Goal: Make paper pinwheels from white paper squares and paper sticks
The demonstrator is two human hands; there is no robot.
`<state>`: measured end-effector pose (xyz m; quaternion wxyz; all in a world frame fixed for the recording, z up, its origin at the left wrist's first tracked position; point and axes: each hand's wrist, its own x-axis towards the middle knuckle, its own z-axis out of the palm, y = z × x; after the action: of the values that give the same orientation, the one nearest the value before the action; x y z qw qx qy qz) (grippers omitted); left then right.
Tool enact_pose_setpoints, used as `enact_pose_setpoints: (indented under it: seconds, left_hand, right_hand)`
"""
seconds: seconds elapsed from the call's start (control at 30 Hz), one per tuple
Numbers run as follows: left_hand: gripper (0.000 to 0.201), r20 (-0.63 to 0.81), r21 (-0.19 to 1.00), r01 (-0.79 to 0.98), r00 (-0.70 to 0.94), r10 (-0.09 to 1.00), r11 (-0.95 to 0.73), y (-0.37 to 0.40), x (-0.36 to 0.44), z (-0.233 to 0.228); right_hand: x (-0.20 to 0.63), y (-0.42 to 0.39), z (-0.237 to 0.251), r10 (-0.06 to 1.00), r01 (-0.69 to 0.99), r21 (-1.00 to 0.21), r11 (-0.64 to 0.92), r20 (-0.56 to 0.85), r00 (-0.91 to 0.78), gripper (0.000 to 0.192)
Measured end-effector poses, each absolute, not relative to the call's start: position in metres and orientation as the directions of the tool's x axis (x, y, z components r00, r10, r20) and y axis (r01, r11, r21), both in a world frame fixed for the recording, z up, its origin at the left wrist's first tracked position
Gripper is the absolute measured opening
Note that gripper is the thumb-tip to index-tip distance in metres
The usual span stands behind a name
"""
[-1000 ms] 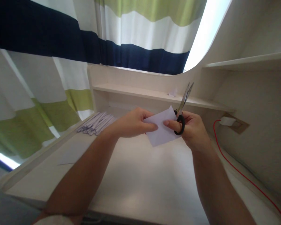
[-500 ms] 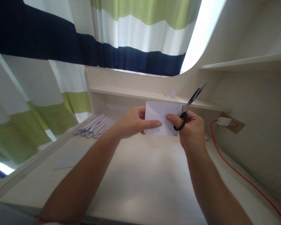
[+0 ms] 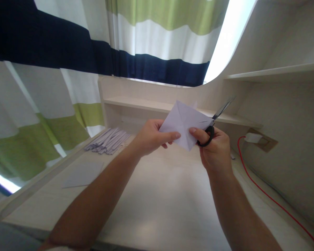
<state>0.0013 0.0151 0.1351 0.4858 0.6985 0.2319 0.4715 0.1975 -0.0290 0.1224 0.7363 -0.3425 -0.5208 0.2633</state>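
A white square of paper [image 3: 180,122] with crease lines is held up above the desk, turned so one corner points upward. My left hand [image 3: 153,137] is closed on its left side, thumb on top and fingers behind. At the paper's right side, my right hand [image 3: 216,148] has its thumb pressed on the sheet. That same hand grips black-handled scissors [image 3: 222,111], their blades pointing up and to the right. Most of the right fingers are hidden behind the paper and handles. A dark short line shows on the paper near its right corner.
On the desk [image 3: 157,205], a pile of narrow folded paper strips [image 3: 108,141] lies at the back left. Nearer sits a flat paper sheet [image 3: 83,174]. A low shelf [image 3: 138,103] runs along the back. On the right, a red cable [image 3: 261,190] hangs from a white plug [image 3: 253,137].
The paper has turned from lying square to my view to standing corner-up like a diamond. Both hands still hold it, and the scissors remain in my right hand.
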Motion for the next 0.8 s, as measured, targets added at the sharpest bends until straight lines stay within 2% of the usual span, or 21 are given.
enact_pose_setpoints:
  seconds: [0.13, 0.33, 0.43, 0.6, 0.8]
  left_hand:
    - [0.024, 0.415, 0.910, -0.195, 0.457, 0.786, -0.367, 0.016, 0.005, 0.134]
    - [0.026, 0.420, 0.896, -0.341, 0.437, 0.796, -0.285, 0.015, 0.009, 0.132]
    - [0.030, 0.394, 0.907, -0.333, 0.465, 0.793, -0.256, 0.013, 0.012, 0.130]
    - [0.030, 0.379, 0.915, -0.325, 0.486, 0.787, -0.240, 0.012, 0.016, 0.128]
    - [0.028, 0.442, 0.886, -0.296, 0.312, 0.841, -0.356, 0.012, 0.004, 0.138]
  right_hand:
    - [0.196, -0.030, 0.123, 0.728, -0.038, -0.765, 0.643, 0.595, 0.341, 0.020]
    - [0.195, -0.035, 0.127, 0.771, -0.038, -0.804, 0.594, 0.555, 0.313, 0.022]
    - [0.192, -0.037, 0.129, 0.768, -0.021, -0.805, 0.594, 0.558, 0.315, 0.022]
    - [0.191, -0.038, 0.128, 0.782, -0.101, -0.793, 0.600, 0.556, 0.281, 0.020]
    - [0.207, -0.045, 0.136, 0.818, 0.045, -0.835, 0.548, 0.546, 0.180, 0.033]
